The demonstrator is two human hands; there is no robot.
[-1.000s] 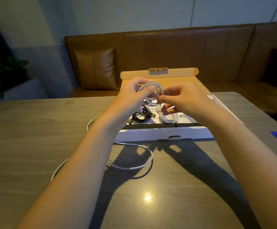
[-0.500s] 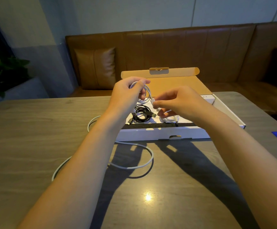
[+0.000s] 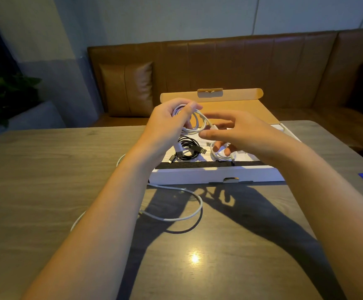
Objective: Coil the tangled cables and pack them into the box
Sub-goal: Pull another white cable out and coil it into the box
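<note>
**Fingers on the third coil, one cable left loose**

Fingers (image 3: pixel 189 109) of the left hand (image 3: pixel 167 124) curled round a white coil (image 3: pixel 194 124), held up above the open box (image 3: pixel 215 175). Right hand (image 3: pixel 236 133) just beside it, thumb and forefinger closing toward the coil's plug end (image 3: pixel 212 127); whether they actually pinch it cannot be told, so no firm word on that grip. Coil roughly round, standing nearly upright and facing the camera, loose end pointing right toward the right hand.

Below, inside the box: a black coiled cable (image 3: pixel 188 148) lying flat at left, plug pointing right, and a small white coiled cable (image 3: pixel 220 153) at right, partly hidden by the right hand.

Nearer, on the worktop (image 3: pixel 46 169) in front of the box: a long white cable (image 3: pixel 176 217) not yet coiled, one open loop, long run stretching left under the left forearm.

Judged progress: two cables packed, a third nearly wound and likely ready to drop in, a fourth untouched. Well past half.
</note>
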